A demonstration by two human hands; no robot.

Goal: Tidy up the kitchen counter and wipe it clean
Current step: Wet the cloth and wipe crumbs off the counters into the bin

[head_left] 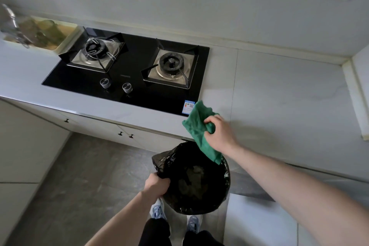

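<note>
Black hob [127, 68] sitting left on the tabletop [279, 90]. I'm seeing the left hand [156, 185] gripping the bin bag [195, 181] rim below the edge, right hand [219, 133] clutching the green cloth [199, 128] over it. Reads as shaking crumbs in; next I'm expecting wiping the tabletop.

Two bare forearms enter from the bottom of the frame, neither with a sleeve, watch or band showing. The left hand [156, 185] sits at lower centre, the right hand [219, 134] a little right of centre; no rings or gloves are visible on either. At the bottom edge, two legs in black trousers [155, 231] appear side by side. Just above them are pale shoes with light blue markings, the left shoe [157, 210] and the right shoe [193, 223], both partly hidden.
</note>
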